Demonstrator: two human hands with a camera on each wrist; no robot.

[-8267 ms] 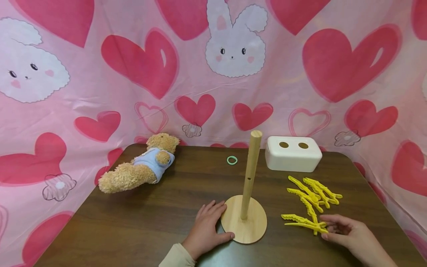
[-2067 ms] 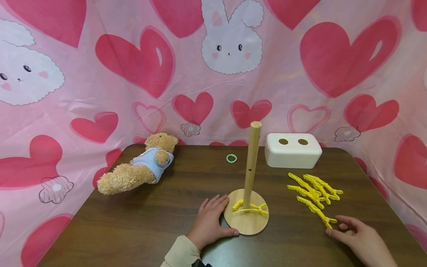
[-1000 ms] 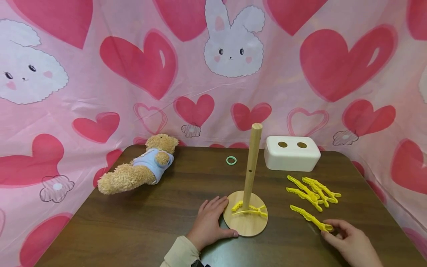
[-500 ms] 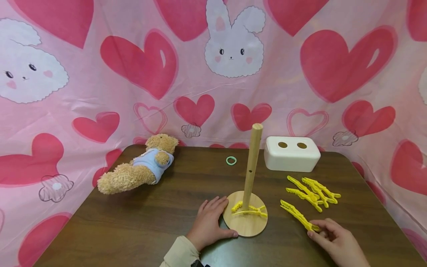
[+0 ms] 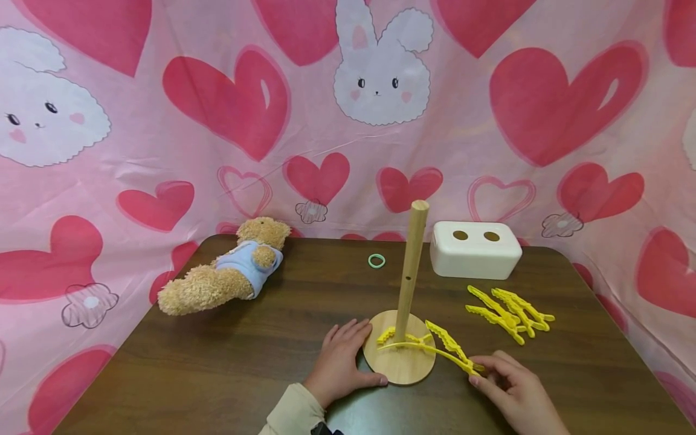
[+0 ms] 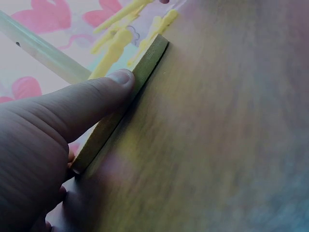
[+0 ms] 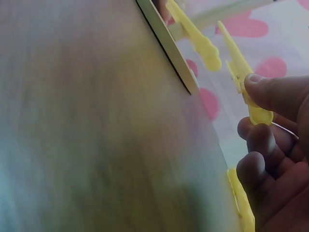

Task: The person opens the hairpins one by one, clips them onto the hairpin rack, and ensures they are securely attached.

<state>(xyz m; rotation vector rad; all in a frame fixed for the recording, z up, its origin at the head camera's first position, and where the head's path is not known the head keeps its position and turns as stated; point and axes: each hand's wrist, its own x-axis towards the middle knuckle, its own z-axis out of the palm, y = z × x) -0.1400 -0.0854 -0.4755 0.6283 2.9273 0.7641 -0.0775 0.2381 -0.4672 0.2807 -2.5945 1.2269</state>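
My right hand pinches the handle end of a yellow alligator hair clip, whose two arms are spread apart. It is held just right of the stand's base in the head view. Another yellow hair clip lies on the round base around the foot of the post of a wooden stand. At the base's left edge rests my left hand, fingers extended, with the thumb touching the front rim. The left wrist view shows this thumb against the rim; its other fingers are mostly hidden.
Several more yellow clips lie in a loose group at the right. Behind them stands a white box with two round holes. A green ring lies near the far edge, and a teddy bear in blue lies at the left.
One clip has come to lie on the stand's base. My right hand has carried a second clip leftward from the group, and its arms have spread. My left hand stays by the base.
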